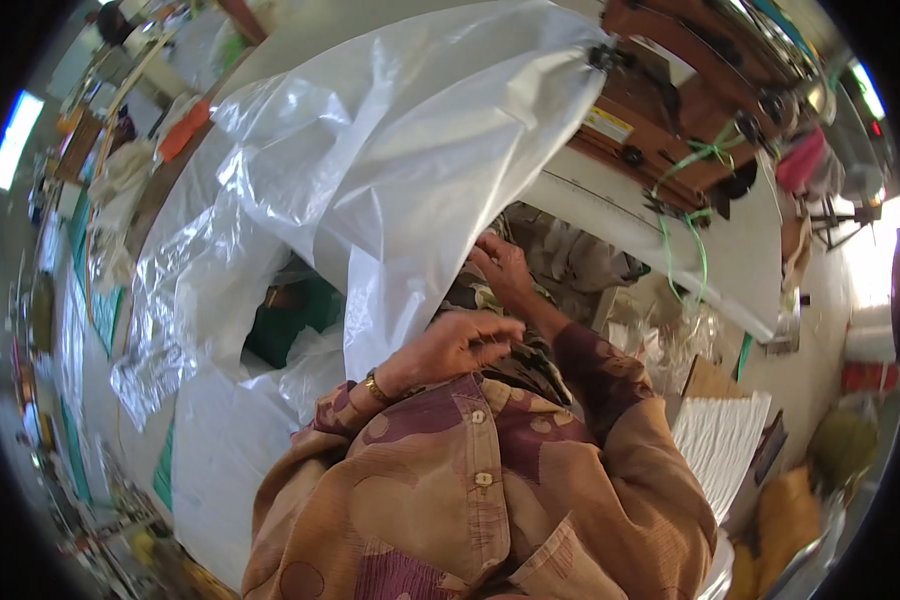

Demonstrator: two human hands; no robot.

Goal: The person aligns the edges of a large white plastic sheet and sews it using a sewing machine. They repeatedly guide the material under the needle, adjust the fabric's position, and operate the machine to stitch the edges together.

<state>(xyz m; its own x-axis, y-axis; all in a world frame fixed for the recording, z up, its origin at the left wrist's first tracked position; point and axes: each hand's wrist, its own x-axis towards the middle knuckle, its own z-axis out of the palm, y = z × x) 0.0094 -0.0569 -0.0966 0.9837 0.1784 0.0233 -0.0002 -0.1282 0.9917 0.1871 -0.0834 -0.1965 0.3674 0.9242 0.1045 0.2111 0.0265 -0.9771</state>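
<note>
A large clear plastic sheet point(400, 130) spreads over the work table and hangs down in front of me. Its far right corner reaches a dark part on the brown sewing machine point(660, 110). My right hand point(505, 268) is at the sheet's near right edge, with bent fingers closed on it; the fingertips are partly hidden. Closer to my body, my left hand point(455, 345), with a gold watch point(375, 388) on the wrist, holds nothing. Its fingers stretch to the right, a little blurred, just above my camouflage-patterned lap point(515, 365).
Green cord point(705, 260) dangles from the machine's near side. Below the white table edge point(650, 250), crumpled plastic and a box point(625, 315) lie at right. A white ribbed piece point(715, 450) stands by my right elbow. An orange cloth point(183, 130) lies at the far left edge.
</note>
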